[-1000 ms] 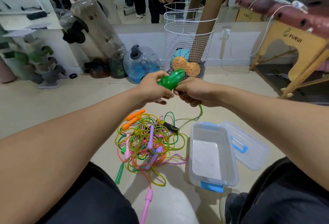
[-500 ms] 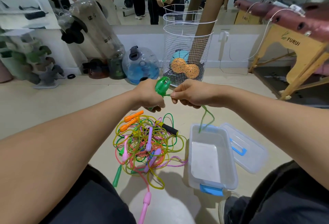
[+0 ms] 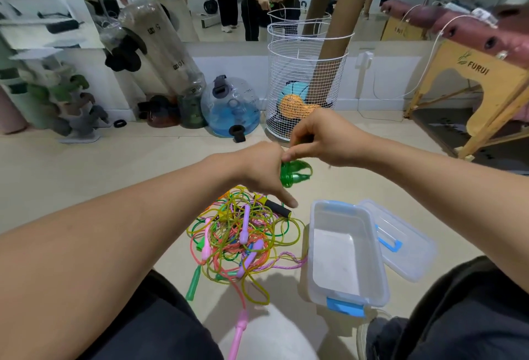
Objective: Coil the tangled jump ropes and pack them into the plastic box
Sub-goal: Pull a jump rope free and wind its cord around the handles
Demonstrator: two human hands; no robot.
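while the left hand (image 3: 262, 172) grips the glossy green handles (image 3: 287, 177) and the right hand (image 3: 326, 137) pinches the thin green rope (image 3: 302, 165) to wind it into loops beside them, the task looks only at its beginning. the clear plastic box (image 3: 347, 295) with blue clips stands open on the floor with nothing inside, its lid (image 3: 400, 239) lying against it. just left of the box, the pile (image 3: 243, 236) of yellow, pink, orange and green cords with smooth plastic handles waits tangled, so nearly all coiling and packing is left.
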